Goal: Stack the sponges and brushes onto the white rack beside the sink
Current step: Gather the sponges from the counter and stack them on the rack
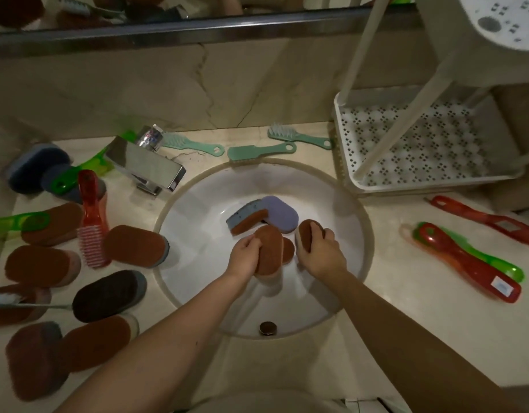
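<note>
Both hands reach into the round white sink (197, 210). My left hand (245, 256) grips a brown oval sponge (269, 251) standing on edge. My right hand (324, 251) grips another brown sponge (306, 234) just to its right. A purple sponge (282, 211) and a blue-and-brown sponge (245, 219) lie in the basin behind them. The white perforated rack (418, 144) stands on the counter at the right of the sink, its lower tray bare. Teal brushes (260, 151) lie behind the sink.
Several brown sponges (135, 245) and a red brush (92, 216) crowd the counter left of the sink, by the chrome tap (144, 165). Red and green brushes (468, 260) lie on the right counter. The rack's posts and upper shelf (501, 19) overhang the tray. A mirror runs along the back.
</note>
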Tool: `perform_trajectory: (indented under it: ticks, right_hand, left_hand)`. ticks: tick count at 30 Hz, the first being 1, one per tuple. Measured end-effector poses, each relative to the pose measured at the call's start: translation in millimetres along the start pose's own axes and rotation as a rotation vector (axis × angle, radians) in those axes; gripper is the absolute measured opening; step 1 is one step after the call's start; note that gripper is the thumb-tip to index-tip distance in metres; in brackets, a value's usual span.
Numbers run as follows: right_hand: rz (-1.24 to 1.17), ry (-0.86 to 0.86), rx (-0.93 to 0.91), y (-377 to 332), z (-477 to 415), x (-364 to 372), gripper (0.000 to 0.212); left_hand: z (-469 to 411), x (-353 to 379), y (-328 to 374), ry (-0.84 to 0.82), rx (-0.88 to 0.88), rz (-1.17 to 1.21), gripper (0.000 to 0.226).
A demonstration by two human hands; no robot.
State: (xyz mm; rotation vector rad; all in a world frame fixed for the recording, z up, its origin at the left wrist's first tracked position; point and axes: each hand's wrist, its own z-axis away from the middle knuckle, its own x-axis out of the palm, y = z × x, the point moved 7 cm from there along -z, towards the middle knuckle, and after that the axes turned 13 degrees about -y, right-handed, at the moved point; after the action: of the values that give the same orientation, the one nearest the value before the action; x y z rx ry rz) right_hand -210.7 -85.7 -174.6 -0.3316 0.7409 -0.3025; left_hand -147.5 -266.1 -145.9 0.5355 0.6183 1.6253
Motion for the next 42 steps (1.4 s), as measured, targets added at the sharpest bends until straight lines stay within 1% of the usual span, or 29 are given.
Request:
perform_trajectory:
  ticks: [2, 4, 6, 8, 11, 15, 18, 23, 30, 35, 40, 42]
  right_hand:
    - [-0.225, 0.024, -0.01, -3.8, 8.6, -8.8, 0.062]
    - [-0.445, 0.038, -0.054, -13.7, 18.1, -19.0, 0.055]
    - [-0.583, 0.065, -0.11, -28.1, 28.1, -33.4, 0.049]
    - [-0.649, 0.089, -0.171, -43.7, 38.2, -49.4, 0.045]
    - [-0.684, 0.106, -0.259, -64.9, 54.7, -73.4, 0.045]
    - [-0.711, 0.128, -0.396, -87.7, 78.0, -104.2, 0.047]
    - [-0.687, 0.103, -0.5, -104.4, 97.5, -120.6, 0.05]
    - [-0.642, 0.081, -0.651, -127.4, 132.3, -148.9, 0.056]
    - [-0.59, 0.065, -0.844, -152.4, 189.3, -190.8, 0.06]
    - [-0.599, 0.065, -0.949, -162.5, 222.5, -219.9, 0.063]
    - [-0.594, 0.127, -1.025, -157.3, 247.1, -259.3, 0.065]
    - [-0.583, 0.153, -1.047, -149.8, 254.4, -276.1, 0.065]
  left_hand:
    - [1.1, 0.6, 6.1, 0.039, 0.028, 0.066, 0.025]
    - [3.2, 4.2, 15.2, 0.073, 0.046, 0.13, 0.033]
    - [6.0, 9.0, 29.1, 0.104, 0.078, 0.144, 0.036]
    - [12.7, 12.8, 47.3, 0.146, 0.135, 0.175, 0.032]
    - [27.0, 14.4, 72.9, 0.199, 0.224, 0.251, 0.027]
    - [54.4, 10.2, 104.2, 0.259, 0.387, 0.261, 0.022]
    - [81.1, 6.2, 122.4, 0.335, 0.495, 0.306, 0.025]
    - [126.6, 7.6, 145.9, 0.424, 0.648, 0.374, 0.02]
    - [194.7, 12.5, 184.0, 0.549, 0.839, 0.389, 0.019]
    - [234.3, 26.8, 212.0, 0.541, 0.949, 0.388, 0.02]
    - [259.9, 47.8, 240.7, 0.515, 1.063, 0.33, 0.029]
    - [263.9, 61.5, 252.0, 0.487, 1.096, 0.32, 0.03]
